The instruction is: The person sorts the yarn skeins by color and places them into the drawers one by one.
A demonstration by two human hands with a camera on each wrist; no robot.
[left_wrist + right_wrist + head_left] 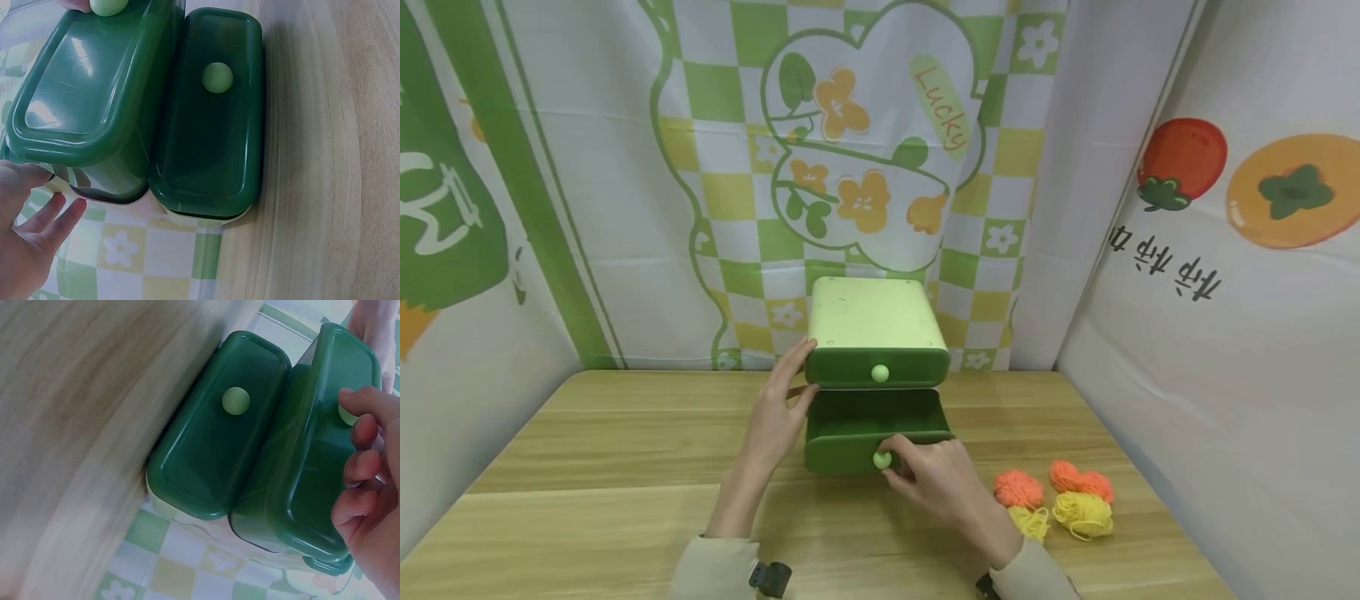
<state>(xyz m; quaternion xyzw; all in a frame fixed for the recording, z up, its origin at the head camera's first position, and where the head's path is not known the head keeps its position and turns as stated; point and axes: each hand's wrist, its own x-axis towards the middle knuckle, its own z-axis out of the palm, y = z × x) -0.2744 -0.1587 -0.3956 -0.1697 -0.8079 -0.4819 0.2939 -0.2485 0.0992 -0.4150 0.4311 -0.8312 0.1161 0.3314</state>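
A small cabinet with a pale green top and dark green drawers stands on the table. Its top drawer is closed, while the middle drawer is pulled out, its dark inside partly showing. Both wrist views show a closed bottom drawer below, hidden in the head view. My right hand pinches the round light green knob of the middle drawer between thumb and forefinger. My left hand touches the cabinet's left side, fingers extended near the top drawer's corner and thumb lower down.
Orange yarn balls and yellow yarn bundles lie on the wooden table to the right of my right hand. Behind the cabinet hangs a checked, printed cloth. More printed cloth walls close in both sides.
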